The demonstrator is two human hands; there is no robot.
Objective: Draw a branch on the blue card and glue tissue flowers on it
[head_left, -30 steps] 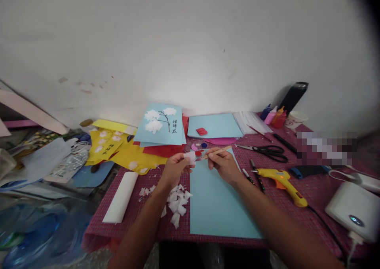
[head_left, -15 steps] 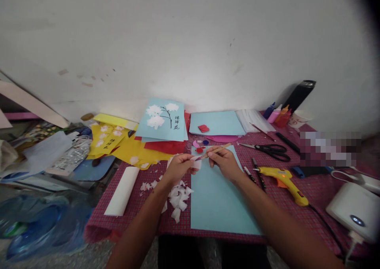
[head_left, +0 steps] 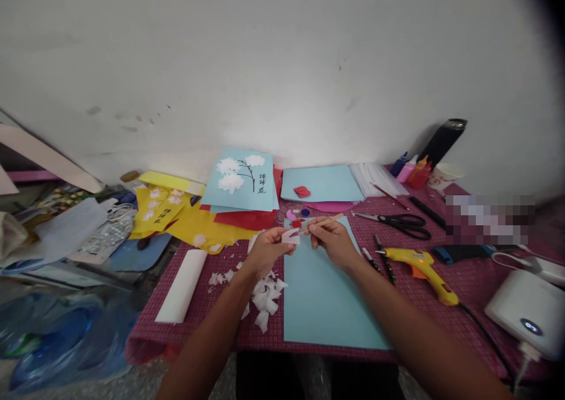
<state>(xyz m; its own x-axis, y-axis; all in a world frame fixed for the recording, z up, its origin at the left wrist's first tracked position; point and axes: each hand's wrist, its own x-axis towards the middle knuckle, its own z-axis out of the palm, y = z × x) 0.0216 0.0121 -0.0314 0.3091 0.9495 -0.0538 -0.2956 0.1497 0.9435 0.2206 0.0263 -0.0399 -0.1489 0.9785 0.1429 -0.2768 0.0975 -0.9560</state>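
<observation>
My left hand (head_left: 265, 249) pinches a small pale piece of paper (head_left: 290, 237) above the top left of a light blue sheet (head_left: 331, 300). In my right hand (head_left: 334, 241) is a thin paintbrush with a light wooden handle (head_left: 336, 217). Its tip points left and meets the edge of the paper piece; the bristles are too small to make out. Just beyond my hands lie small dabs of paint: pink (head_left: 291, 215), dark blue (head_left: 305, 212) and red (head_left: 296, 224). A heap of torn white paper (head_left: 265, 300) lies by my left forearm.
A white paper roll (head_left: 182, 288) lies at the left. Behind stands a blue flower card (head_left: 238, 197) near yellow paper (head_left: 207, 226). To the right are black scissors (head_left: 404, 223), a yellow glue gun (head_left: 419, 267), paint bottles (head_left: 410, 167), a black flask (head_left: 444, 141) and a white device (head_left: 529, 312).
The paper piece has tilted in my left fingers, and a notch or dark gap shows at its right side. My right hand with the paintbrush has barely moved.
</observation>
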